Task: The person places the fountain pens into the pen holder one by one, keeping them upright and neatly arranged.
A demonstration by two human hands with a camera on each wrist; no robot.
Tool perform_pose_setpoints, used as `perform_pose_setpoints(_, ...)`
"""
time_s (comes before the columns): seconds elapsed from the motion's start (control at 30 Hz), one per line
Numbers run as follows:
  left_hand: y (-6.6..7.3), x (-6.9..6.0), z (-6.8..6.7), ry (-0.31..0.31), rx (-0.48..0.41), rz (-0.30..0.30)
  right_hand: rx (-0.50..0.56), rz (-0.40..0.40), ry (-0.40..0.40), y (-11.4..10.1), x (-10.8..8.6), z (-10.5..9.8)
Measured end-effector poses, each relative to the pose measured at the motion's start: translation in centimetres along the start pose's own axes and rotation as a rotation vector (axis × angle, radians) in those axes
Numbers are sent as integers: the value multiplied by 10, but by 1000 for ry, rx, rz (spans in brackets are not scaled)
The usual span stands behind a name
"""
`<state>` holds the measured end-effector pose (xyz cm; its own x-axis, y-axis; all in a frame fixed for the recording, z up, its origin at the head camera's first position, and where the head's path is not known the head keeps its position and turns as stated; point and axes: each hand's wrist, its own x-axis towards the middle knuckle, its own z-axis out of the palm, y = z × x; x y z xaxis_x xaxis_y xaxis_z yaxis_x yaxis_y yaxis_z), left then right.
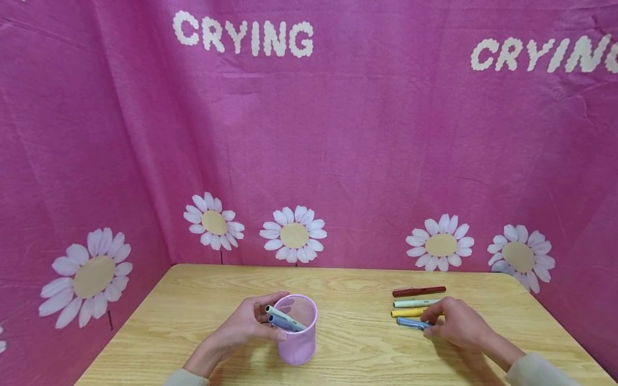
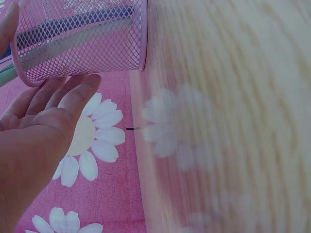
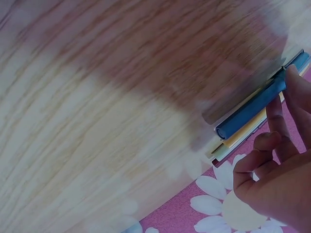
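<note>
One left grip spread wide around pink mesh cup | one right grip narrow, pinching blue pen

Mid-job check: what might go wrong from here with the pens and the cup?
1. The right hand pinches the blue pen close beside the yellow pen, so lifting could nudge that one.
2. Two pens lean over the rim of the pink mesh cup near the left hand; another pen might catch on them.
3. If the left hand loosens, the cup could shift.
</note>
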<state>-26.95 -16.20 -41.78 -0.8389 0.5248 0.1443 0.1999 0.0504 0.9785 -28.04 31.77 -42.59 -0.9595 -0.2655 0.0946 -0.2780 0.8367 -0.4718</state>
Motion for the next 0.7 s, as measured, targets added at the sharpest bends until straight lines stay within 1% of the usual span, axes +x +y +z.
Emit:
perform_pose_setpoints(0.13, 0, 0, 0, 0, 3, 1, 39, -18, -23, 2, 0, 0)
perform_pose_setpoints(0.27, -1, 0, 0, -1, -1, 0, 77, -5, -46, 2, 0, 0)
perform_pose_setpoints(0.53, 0, 0, 0, -3, -5, -6, 85, -23, -40, 3, 1, 3)
perform_pose_setpoints(0.6, 0, 0, 0, -5, -2, 0, 96, -13, -48, 3, 1, 3)
perform_pose_setpoints(0.7, 0, 0, 0, -8, -3, 5, 112, -18, -72, 4, 2, 3)
